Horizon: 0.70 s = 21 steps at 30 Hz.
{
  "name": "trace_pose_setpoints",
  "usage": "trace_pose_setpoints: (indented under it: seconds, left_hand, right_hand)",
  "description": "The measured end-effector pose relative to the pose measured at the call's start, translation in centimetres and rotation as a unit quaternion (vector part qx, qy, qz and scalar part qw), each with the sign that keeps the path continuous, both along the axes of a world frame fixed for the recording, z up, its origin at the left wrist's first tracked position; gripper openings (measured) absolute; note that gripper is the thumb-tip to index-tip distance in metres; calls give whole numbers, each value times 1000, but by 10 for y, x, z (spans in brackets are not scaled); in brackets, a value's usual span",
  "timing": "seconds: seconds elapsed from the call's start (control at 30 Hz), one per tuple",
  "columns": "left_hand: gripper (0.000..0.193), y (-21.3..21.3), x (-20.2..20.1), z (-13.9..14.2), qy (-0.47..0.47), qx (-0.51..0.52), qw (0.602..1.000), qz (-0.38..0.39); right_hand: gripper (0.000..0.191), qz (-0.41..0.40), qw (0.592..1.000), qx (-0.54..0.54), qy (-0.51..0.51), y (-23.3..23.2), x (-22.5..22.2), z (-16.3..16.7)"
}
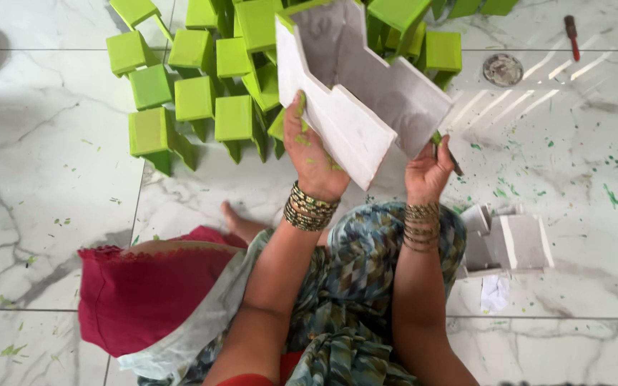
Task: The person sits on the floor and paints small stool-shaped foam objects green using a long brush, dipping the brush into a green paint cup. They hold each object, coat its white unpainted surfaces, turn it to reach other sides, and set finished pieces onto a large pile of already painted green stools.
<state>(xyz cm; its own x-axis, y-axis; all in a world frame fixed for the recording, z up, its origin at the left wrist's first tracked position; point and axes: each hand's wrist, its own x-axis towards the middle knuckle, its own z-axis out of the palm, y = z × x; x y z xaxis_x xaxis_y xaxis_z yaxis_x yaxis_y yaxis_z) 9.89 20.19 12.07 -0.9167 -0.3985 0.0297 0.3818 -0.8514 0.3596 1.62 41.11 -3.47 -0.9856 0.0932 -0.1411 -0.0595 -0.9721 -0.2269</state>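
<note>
Floor: white marble tiles flecked with green paint, spreading out below both hands.
Green pieces: a crowd of painted stands beyond the left hand, set out close together.
Unpainted piece: a white stepped board form, held up tilted above the lap.
Bare stack: more white pieces on the floor, just right of the right forearm.
Left hand: grip closed on the near lower edge of the unpainted piece, fingers paint-smeared.
Right hand: grip closed under the far edge; it seems also to pinch a thin brush, partly hidden.
Step in hand: judged as turning the piece for painting; the next move calls for a steady left hold and a freed brush.
</note>
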Motion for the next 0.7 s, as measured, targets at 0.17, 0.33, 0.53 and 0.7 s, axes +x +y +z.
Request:
trace_pose_setpoints:
  seconds: [0.17, 0.33, 0.53, 0.7]
  left_hand:
    - [52, -6, -32, -13, 31, 82, 981, -174]
    - [55, 18, -74, -28, -34, 116, 960, -253]
    - [50, 27, -90, -30, -87, 46, 945, -311]
    - [60, -1, -67, -31, -29, 33, 930, -365]
  right_hand:
    - [14, 15, 1000, -20, 15, 12, -22, -31]
    - [25, 51, 996, 17, 71, -11, -57, -39]
    - [25, 49, 996, 47, 57, -30, -51, -47]
    - [24, -10, 997, 48, 53, -14, -36, -54]
